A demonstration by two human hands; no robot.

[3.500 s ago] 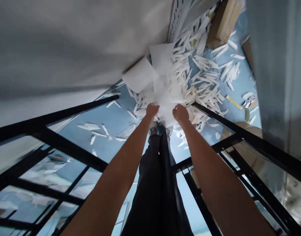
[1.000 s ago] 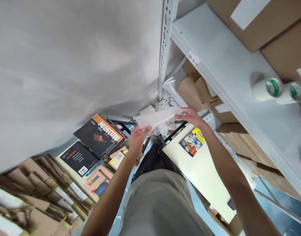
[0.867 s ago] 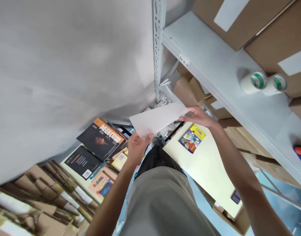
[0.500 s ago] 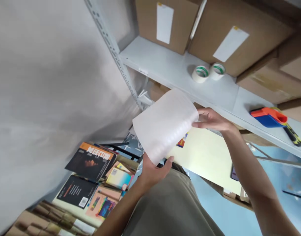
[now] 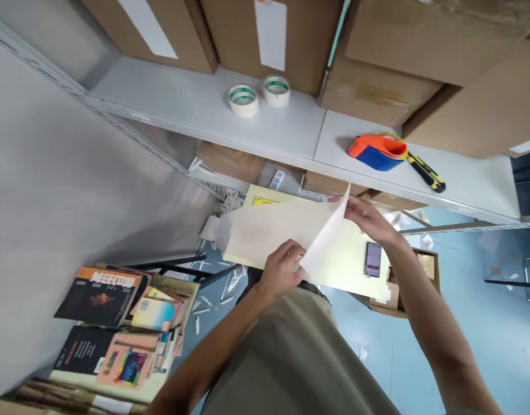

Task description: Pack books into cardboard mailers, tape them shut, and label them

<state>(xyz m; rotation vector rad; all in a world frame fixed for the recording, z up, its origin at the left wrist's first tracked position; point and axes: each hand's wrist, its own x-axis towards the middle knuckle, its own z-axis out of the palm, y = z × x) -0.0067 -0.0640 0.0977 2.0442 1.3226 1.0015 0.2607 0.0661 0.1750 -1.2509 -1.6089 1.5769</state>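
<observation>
White characters [image 5: 113, 279] on an orange-and-black magazine [image 5: 96, 297], small print [image 5: 79, 351] on a black cover [image 5: 83, 340], none legible

Cool, diffuse light — soft shadows on grey wall [image 5: 117, 173], bright tabletop [image 5: 334, 271], wide-angle stretch at edges

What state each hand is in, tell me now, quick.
Left hand: closed, holding the white sheet at its near edge.
Right hand: at the sheet's raised side, partly hidden behind it; whether it grips cannot be told.
</observation>
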